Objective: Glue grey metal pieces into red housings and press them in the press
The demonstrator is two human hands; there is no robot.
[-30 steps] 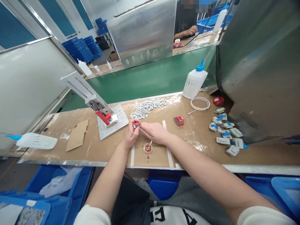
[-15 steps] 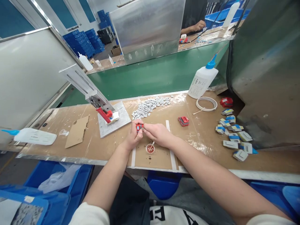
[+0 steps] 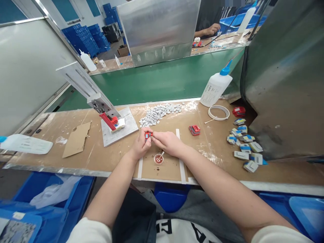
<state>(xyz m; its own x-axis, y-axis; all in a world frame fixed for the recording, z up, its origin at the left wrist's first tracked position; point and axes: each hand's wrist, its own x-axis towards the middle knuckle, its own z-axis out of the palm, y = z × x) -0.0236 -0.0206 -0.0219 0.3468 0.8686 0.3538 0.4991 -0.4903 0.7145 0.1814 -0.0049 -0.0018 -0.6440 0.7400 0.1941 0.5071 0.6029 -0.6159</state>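
Observation:
My left hand [image 3: 140,145] is closed around a small red and grey plastic part [image 3: 148,135] with a light face turned up. The fingertips of my right hand [image 3: 167,143] pinch together at the part's right edge; whatever they hold there is hidden. Just below the hands stands a small round cup [image 3: 158,159] of reddish liquid with a thin white stick leaning in it. Another red and grey part [image 3: 194,130] lies on the table to the right. Beyond the hands spreads a pile of small grey-white rectangular pieces [image 3: 160,113].
A metal stand [image 3: 88,91] with a red clamp handle rises at left. Cardboard [image 3: 77,140] and a white bottle [image 3: 27,144] lie farther left. At right are an upright bottle [image 3: 216,87], a tape roll [image 3: 219,107] and several small yellow-blue-white blocks [image 3: 246,138]. A co-worker's hand [image 3: 212,29] shows behind.
The whole view has shifted slightly, with the table things appearing a little farther left. Both hands stay together at the red and grey part, which shows slightly turned.

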